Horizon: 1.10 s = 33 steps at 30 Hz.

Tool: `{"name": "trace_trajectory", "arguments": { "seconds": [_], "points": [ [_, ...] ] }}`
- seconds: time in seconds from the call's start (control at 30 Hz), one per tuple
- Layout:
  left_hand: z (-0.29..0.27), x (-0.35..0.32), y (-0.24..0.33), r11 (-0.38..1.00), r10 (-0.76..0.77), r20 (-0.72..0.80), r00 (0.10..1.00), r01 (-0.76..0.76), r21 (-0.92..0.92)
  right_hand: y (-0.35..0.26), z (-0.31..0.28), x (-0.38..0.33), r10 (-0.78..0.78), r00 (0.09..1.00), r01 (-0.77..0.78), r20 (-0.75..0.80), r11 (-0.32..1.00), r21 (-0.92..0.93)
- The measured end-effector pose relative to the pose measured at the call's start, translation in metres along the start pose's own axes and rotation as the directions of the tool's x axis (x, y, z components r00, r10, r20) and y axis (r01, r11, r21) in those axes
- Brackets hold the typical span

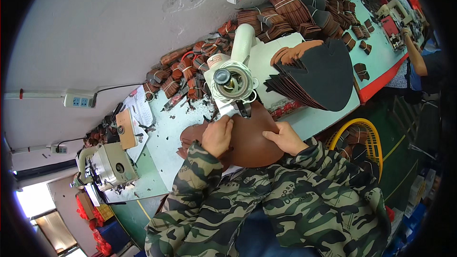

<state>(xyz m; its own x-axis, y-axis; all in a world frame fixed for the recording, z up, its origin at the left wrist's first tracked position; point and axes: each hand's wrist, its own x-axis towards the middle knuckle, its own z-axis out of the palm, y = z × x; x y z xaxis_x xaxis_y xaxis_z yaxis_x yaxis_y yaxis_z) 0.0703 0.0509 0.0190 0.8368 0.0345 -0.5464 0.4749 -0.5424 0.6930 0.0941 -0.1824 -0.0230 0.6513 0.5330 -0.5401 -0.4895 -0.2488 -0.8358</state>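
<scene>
A brown leather piece (254, 138) with a rounded near edge lies under the head of a white leather-working machine (232, 81). My left hand (217, 136) is closed on its left part, fingertips close to the machine's foot. With the thumb on top and the fingers hidden beneath, my right hand (286, 139) grips its right edge. More brown leather pieces (189, 138) lie left of my left hand, partly under it. To the right of the machine, a fanned stack of dark-backed leather pieces (323, 76) rests on the table.
Tied bundles of leather pieces (288, 4) line the wall. A second machine (112, 166) stands at the left end of the table (162, 162). A yellow basket (379, 147) holding leather pieces is at my right. Farther right, another person's arm (415, 52) reaches toward a machine.
</scene>
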Motion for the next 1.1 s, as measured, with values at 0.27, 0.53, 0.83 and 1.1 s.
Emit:
{"name": "trace_trajectory", "arguments": {
  "seconds": [0.27,0.53,0.83,1.1],
  "points": [
    [0.003,0.038,0.016,0.966,0.163,-0.059,0.985,-0.147,0.211,-0.011,0.015,-0.023,-0.044,0.999,0.041,0.014,0.983,0.178],
    [-0.030,0.047,-0.088,0.972,0.195,-0.299,0.934,-0.144,0.185,-0.099,-0.024,-0.083,-0.271,0.949,0.255,-0.160,0.960,-0.114],
    [-0.013,0.011,-0.175,0.638,0.215,-0.150,0.965,-0.023,0.770,-0.085,-0.098,-0.076,-0.699,0.682,0.077,-0.215,0.362,-0.929],
    [-0.013,-0.008,-0.144,0.613,0.066,-0.120,0.991,0.055,0.788,-0.076,-0.023,-0.060,-0.588,0.809,0.490,-0.004,0.679,-0.547]
  ]
}}
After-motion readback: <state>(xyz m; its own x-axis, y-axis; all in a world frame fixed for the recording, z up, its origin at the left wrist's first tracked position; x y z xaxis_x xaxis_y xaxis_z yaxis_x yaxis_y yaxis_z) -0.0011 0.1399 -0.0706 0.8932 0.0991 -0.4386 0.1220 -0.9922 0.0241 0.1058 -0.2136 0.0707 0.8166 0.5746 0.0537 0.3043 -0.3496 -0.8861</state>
